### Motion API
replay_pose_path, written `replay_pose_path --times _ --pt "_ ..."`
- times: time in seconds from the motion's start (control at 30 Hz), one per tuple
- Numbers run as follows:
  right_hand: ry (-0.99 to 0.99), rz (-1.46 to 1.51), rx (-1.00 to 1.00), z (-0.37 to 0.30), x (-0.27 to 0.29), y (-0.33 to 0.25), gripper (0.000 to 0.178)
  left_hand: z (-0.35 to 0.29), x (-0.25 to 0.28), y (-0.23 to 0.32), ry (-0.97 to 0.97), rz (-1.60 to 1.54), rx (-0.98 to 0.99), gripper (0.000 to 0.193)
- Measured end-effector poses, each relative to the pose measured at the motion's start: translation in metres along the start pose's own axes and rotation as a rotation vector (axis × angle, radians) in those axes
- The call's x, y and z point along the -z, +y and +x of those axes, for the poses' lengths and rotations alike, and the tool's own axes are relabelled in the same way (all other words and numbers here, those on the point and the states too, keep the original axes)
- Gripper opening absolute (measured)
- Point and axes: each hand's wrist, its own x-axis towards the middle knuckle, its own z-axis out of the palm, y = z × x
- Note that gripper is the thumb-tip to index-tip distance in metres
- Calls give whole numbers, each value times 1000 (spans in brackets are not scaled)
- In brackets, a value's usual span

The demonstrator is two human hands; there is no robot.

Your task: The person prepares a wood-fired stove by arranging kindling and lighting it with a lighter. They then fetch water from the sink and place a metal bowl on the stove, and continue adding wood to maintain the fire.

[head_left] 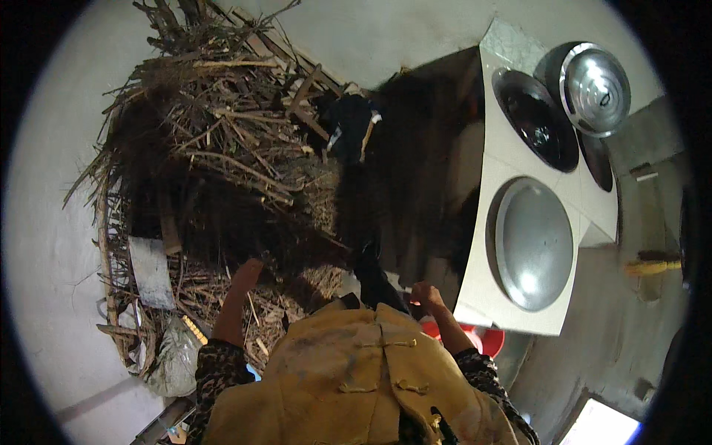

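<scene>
My left hand reaches down beside the pile of sticks and branches. Its fingers are lost in the dark, so I cannot tell whether it grips anything. On the other side of my body, my right hand is closed, its fingers curled in. What it holds, if anything, does not show. It is near the lower front corner of a white-topped stove. Below that hand, partly behind my forearm, is a red basin.
On the stove top lie a grey domed lid, a dark wok and a shiny round lid leaning at the wall. A pale board and a plastic bag lie along the left. Dark cloth hangs behind the sticks.
</scene>
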Motion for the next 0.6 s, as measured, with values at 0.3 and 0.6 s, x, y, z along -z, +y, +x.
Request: replay_pose_path --times 0.3,0.6 --pt "-50 794 -270 177 162 32 40 14 22 -30 -57 -223 497 53" --pt "193 1128 -217 234 207 46 41 43 80 89 -78 187 287 44"
